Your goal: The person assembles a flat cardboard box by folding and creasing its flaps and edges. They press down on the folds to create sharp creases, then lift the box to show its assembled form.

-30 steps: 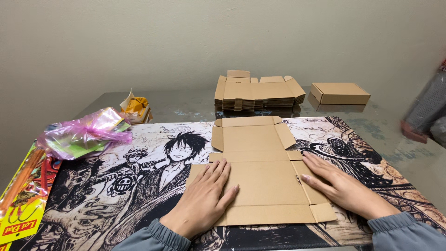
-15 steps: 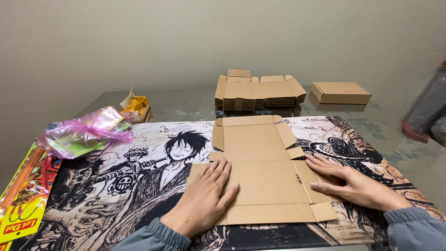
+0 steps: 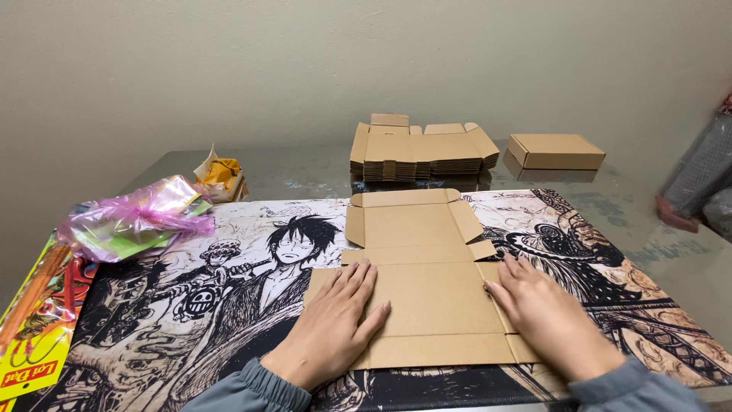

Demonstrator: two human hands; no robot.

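Both hands pressed flat on an unfolded cardboard box blank

The flat brown box blank [image 3: 415, 290] lies on the illustrated black-and-white mat [image 3: 191, 305] near the table's front edge; the left hand [image 3: 335, 320] rests palm down on its left part, fingers spread, and the right hand [image 3: 545, 313] lies flat over its right fold line, fingers together, neither pinching anything. A stack of flat blanks [image 3: 419, 149] and a folded box [image 3: 555, 151] sit toward the table's far edge, a pink plastic bag [image 3: 137, 221] near the left edge
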